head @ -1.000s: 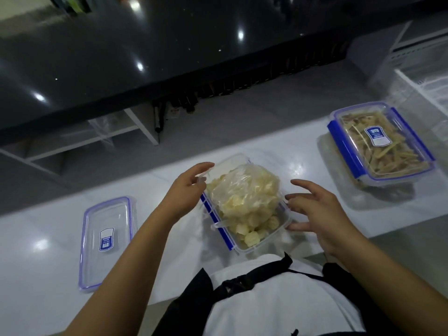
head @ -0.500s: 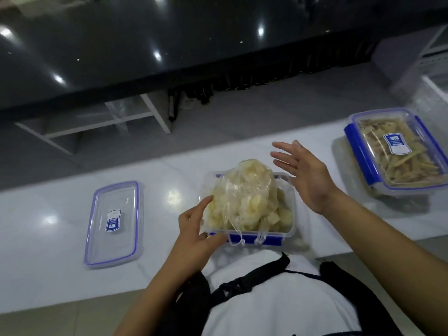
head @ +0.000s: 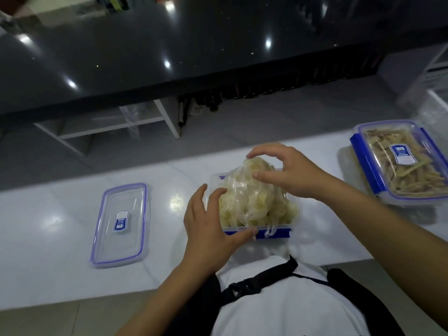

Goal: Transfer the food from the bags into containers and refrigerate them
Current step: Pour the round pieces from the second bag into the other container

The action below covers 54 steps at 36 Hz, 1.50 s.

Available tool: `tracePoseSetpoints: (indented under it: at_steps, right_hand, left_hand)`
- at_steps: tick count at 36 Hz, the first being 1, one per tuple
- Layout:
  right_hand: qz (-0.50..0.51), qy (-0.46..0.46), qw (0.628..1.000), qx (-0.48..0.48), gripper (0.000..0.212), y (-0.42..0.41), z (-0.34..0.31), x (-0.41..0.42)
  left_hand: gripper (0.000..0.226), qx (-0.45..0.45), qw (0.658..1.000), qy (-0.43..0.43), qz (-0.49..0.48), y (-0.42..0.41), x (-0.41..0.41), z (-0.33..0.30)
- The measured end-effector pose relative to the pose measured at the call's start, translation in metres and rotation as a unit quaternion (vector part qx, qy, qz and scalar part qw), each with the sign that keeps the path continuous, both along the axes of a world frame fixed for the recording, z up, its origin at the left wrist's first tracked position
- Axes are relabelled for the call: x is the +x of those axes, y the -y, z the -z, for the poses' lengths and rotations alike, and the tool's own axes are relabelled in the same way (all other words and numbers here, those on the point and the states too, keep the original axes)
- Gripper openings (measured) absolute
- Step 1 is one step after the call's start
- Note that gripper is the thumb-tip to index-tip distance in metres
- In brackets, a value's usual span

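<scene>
Nearest the camera: person's white shirt w/ black straps (head: 266,284), pressed up to the near edge of the glossy white worktop (head: 60,275). Just past that edge, mid-worktop, sits a clear rectangular plastic container w/ blue clip (head: 278,233), no lid on. Inside it, a thin clear plastic bag of pale yellow food chunks (head: 252,202), heaped well above the rim; bag handles droop over the near blue clip.

Left hand (head: 211,229) cups the container's near-left corner: thumb along the near rim by the clip, fingers up against the left wall & bag side. Loosely curled, steadying it.

Right hand (head: 288,173) is on top of the bag at the far side, fingers arched, thumb & fingertips touching the plastic. Real pinch or just resting? Can't tell.

Left of the container, well apart, a clear flat lid w/ blue seal & blue label (head: 121,224) lies on the worktop.

Toward the right end, near the far edge: a second clear container w/ blue clips, lid on, full of tan strips (head: 407,163).

Beyond the far edge, a grey floor strip, then a dark glossy counter (head: 169,44).
</scene>
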State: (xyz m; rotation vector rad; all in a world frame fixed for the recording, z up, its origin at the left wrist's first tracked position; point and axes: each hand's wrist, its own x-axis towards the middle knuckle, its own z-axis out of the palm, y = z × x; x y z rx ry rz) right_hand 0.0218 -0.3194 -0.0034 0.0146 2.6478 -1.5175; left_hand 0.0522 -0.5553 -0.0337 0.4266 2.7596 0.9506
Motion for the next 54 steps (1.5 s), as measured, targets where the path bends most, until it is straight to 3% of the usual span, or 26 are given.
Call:
tracePoseSetpoints:
  at_steps: [4,6,11,15,18,22,25,28,30,32,37,40,44,46,49,51,54]
  right_hand:
    - [0.035,-0.028,0.997,0.058,0.005,0.004,-0.003,-0.009]
    - [0.046,-0.043,0.996,0.065,0.005,0.002,-0.005,-0.01]
    - [0.095,-0.079,0.992,-0.021,0.006,-0.017,-0.017,0.001]
    - [0.155,-0.118,0.963,-0.188,0.017,-0.035,-0.027,0.016]
    - [0.18,-0.13,0.947,-0.232,0.017,-0.041,-0.028,0.026]
    - [0.178,-0.141,0.922,-0.312,0.006,-0.042,-0.029,0.037]
    - [0.19,-0.157,0.916,-0.317,0.008,-0.041,-0.023,0.042]
    - [0.17,-0.095,0.929,-0.315,0.034,-0.039,-0.009,0.046]
    - [0.145,-0.042,0.949,-0.277,0.054,-0.041,-0.001,0.049]
    - [0.117,-0.004,0.967,-0.226,0.059,-0.041,0.007,0.052]
    - [0.083,0.031,0.986,-0.139,0.056,-0.039,0.019,0.053]
    - [0.105,0.008,0.989,-0.106,0.047,-0.039,0.021,0.049]
    - [0.134,-0.045,0.98,-0.141,0.02,-0.04,0.016,0.04]
    - [0.15,-0.063,0.974,-0.157,0.01,-0.04,0.013,0.036]
    - [0.173,-0.062,0.968,-0.172,0.011,-0.04,0.011,0.03]
    - [0.179,-0.063,0.966,-0.177,0.014,-0.041,0.007,0.025]
    - [0.181,-0.066,0.96,-0.201,0.013,-0.046,-0.006,0.021]
  left_hand:
    - [0.037,0.0,0.998,-0.063,0.0,-0.016,-0.015,0.002]
    - [0.009,0.025,0.997,-0.08,-0.003,-0.016,-0.024,0.001]
    - [0.008,0.136,0.99,0.003,-0.048,0.005,-0.05,-0.019]
    - [0.014,0.302,0.942,0.113,-0.089,0.019,-0.071,-0.043]
    - [0.009,0.349,0.919,0.168,-0.069,0.022,-0.08,-0.051]
    - [0.022,0.43,0.873,0.213,-0.087,0.016,-0.089,-0.056]
    - [0.024,0.476,0.843,0.233,-0.093,0.012,-0.093,-0.053]
    - [0.028,0.44,0.866,0.224,-0.075,0.01,-0.093,-0.042]
    - [0.053,0.369,0.908,0.196,-0.036,0.013,-0.092,-0.031]
    - [0.078,0.266,0.949,0.168,0.032,0.016,-0.09,-0.023]
    - [0.108,0.063,0.978,0.101,0.172,0.013,-0.084,-0.011]
    - [0.113,0.007,0.976,0.083,0.201,0.012,-0.083,-0.009]
    - [0.118,-0.046,0.973,0.08,0.209,0.017,-0.081,-0.004]
    - [0.101,-0.02,0.983,0.047,0.179,0.017,-0.077,-0.001]
    - [0.045,0.093,0.988,-0.028,0.119,0.013,-0.076,-0.003]
    - [0.018,0.148,0.984,-0.055,0.089,0.01,-0.08,-0.011]
    - [0.011,0.289,0.955,0.035,0.05,0.006,-0.089,-0.031]
